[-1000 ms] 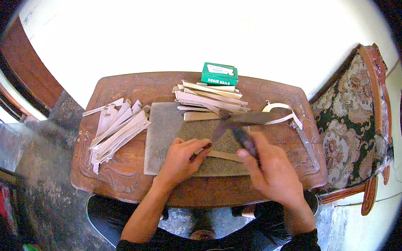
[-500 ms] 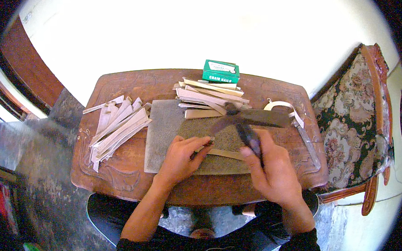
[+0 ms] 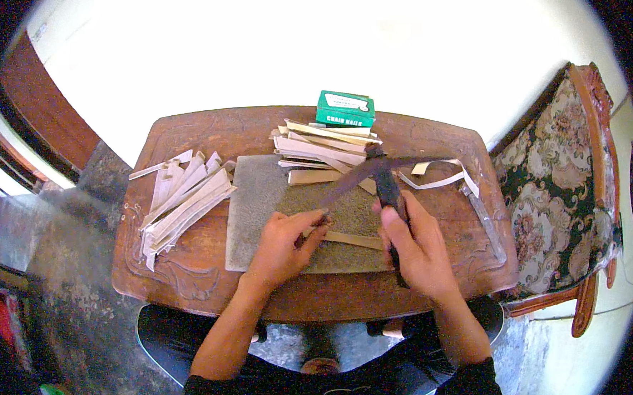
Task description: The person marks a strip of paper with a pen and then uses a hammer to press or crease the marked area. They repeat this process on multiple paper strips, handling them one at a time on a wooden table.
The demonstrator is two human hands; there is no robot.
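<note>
The hammer [image 3: 387, 186] has tilted, its head now slanting up rightward. The right hand [image 3: 421, 253] is closed around its handle; the left hand [image 3: 283, 246] pinches the left end of a strip [image 3: 358, 240] over the slab [image 3: 256, 201]. Beyond, on the desk [image 3: 300, 298], are a pile of strips [image 3: 321, 151] and a green box [image 3: 345, 110].

Green box [image 3: 324, 116] — white lettering [image 3: 344, 122] on front, printed panel [image 3: 346, 101] atop.

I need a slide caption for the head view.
Right hand grips a dark long-headed hammer over a grey rectangular slab, with the left hand at a narrow beige strip's end.
</note>
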